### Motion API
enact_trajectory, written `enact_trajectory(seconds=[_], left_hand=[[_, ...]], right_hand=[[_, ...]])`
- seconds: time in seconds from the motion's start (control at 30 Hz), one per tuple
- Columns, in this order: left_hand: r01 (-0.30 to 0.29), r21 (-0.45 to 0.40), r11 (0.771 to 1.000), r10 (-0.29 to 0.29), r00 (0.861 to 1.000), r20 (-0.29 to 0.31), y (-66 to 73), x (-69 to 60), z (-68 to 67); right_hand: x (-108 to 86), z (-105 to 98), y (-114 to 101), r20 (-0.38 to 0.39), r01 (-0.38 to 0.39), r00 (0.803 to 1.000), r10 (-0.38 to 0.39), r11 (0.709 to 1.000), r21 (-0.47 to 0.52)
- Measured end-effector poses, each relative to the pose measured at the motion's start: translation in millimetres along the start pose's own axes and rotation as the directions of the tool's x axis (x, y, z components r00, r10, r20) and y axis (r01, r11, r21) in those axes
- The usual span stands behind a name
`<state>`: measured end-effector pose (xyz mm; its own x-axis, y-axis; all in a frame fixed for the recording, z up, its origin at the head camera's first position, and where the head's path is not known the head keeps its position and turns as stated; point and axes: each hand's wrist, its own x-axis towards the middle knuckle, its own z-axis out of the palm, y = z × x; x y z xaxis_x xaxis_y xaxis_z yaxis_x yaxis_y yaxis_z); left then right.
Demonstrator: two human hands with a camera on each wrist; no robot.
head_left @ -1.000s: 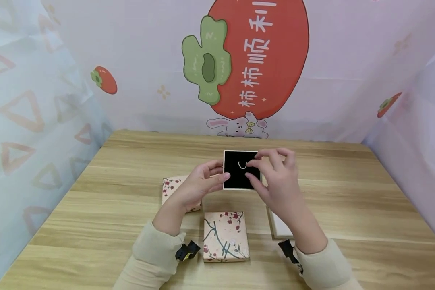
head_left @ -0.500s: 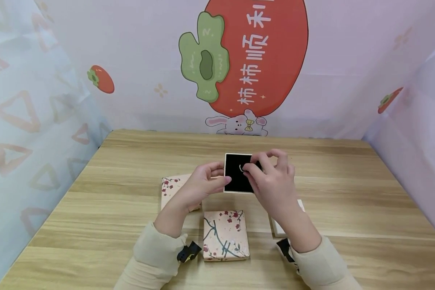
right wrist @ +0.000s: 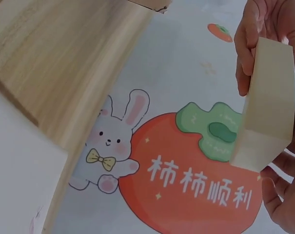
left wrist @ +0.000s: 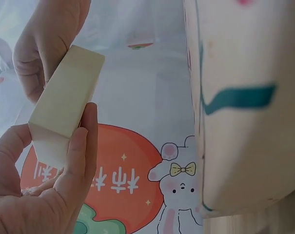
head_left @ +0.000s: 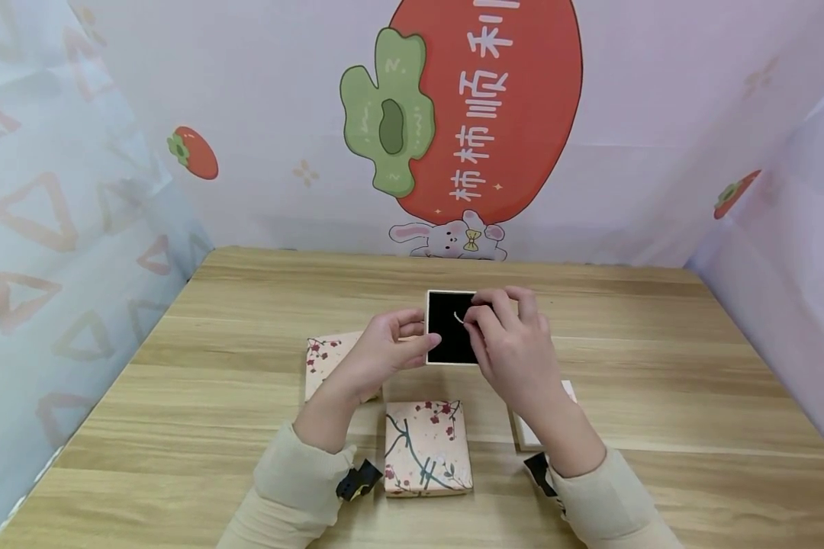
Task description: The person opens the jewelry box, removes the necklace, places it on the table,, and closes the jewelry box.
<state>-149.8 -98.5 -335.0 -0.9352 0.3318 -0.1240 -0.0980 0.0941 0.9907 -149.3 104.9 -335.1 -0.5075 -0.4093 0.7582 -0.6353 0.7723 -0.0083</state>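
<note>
My left hand [head_left: 378, 354] grips the left side of a small cream box [head_left: 446, 363] with a black lining [head_left: 446, 343]. A thin, pale curved item [head_left: 458, 317] lies on the black lining. Over the box's right part, my right hand [head_left: 518, 351] has its thumb and forefinger together at the curved item's right end, pinching it. Both wrist views show the outside of the box, in the left one [left wrist: 69, 92] between the two hands and in the right one [right wrist: 269, 97] with fingers on its edges.
A flower-patterned box [head_left: 429, 450] sits on the wooden table [head_left: 213, 396] between the forearms. Another patterned piece [head_left: 323, 358] lies partly behind the left hand. A white flat box piece [head_left: 530, 435] lies partly beneath the right forearm. A printed backdrop [head_left: 268, 99] stands behind.
Compared with one second ago, my right hand has shifted left over the black lining, its thumb and forefinger closing at the curved item. The left hand and its box have barely moved.
</note>
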Motion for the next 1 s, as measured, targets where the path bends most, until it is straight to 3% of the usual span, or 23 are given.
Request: enact_trajectory(seconds=[0.27,0.4,0.6,0.77,1.0], left_hand=[[-0.035,-0.008,0.999,0.035,0.999,-0.022,1.6,-0.4,-3.1],[-0.062,0.002,0.998,0.062,0.998,-0.023,1.4,-1.5,-4.3],[-0.091,0.005,0.996,0.091,0.995,-0.026,-0.6,-2.1,-6.4],[-0.108,0.015,0.994,0.108,0.994,-0.022,-0.9,-2.6,-7.2],[-0.113,0.024,0.993,0.114,0.993,-0.027,-1.6,-1.7,-7.1]], right_hand=[[-0.1,4.3,-3.6,-0.025,-0.077,0.997,0.078,0.996,0.048],[-0.8,2.9,-6.6,0.048,-0.128,0.991,0.124,0.988,0.085],[-1.5,2.5,-6.9,0.19,-0.204,0.967,0.169,0.962,0.184],[-1.0,2.2,-2.6,0.243,-0.236,0.954,0.174,0.937,0.259],[0.5,0.0,-0.5,0.308,-0.277,0.933,0.185,0.916,0.289]])
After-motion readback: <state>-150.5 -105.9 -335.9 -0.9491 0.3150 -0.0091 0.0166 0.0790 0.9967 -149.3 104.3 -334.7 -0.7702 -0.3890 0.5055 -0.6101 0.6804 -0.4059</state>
